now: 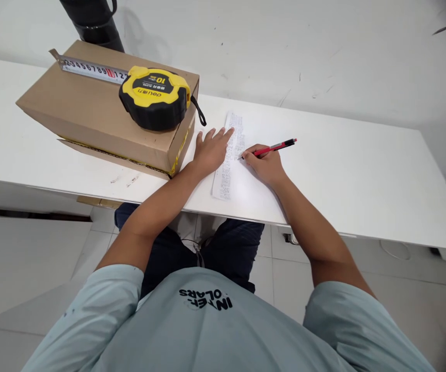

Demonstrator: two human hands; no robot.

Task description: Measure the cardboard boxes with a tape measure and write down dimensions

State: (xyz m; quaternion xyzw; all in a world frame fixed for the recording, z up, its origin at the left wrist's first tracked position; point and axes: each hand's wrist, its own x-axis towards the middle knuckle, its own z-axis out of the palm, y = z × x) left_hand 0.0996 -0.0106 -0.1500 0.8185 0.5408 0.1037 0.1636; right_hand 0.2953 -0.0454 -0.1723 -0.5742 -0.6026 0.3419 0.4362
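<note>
A narrow sheet of paper covered in small handwriting lies on the white table. My left hand rests flat on its left side, fingers spread and holding nothing. In my right hand is a red and black pen, gripped near its point. The pen's tip is at the right part of the paper; whether it touches cannot be made out. Left of my left hand stands a brown cardboard box. On top of it sits a yellow and black tape measure, its blade partly pulled out.
The white table runs along a pale wall. Behind the box stands a dark mug-like container with a handle. My legs are under the table's front edge. The box takes up much of the left side.
</note>
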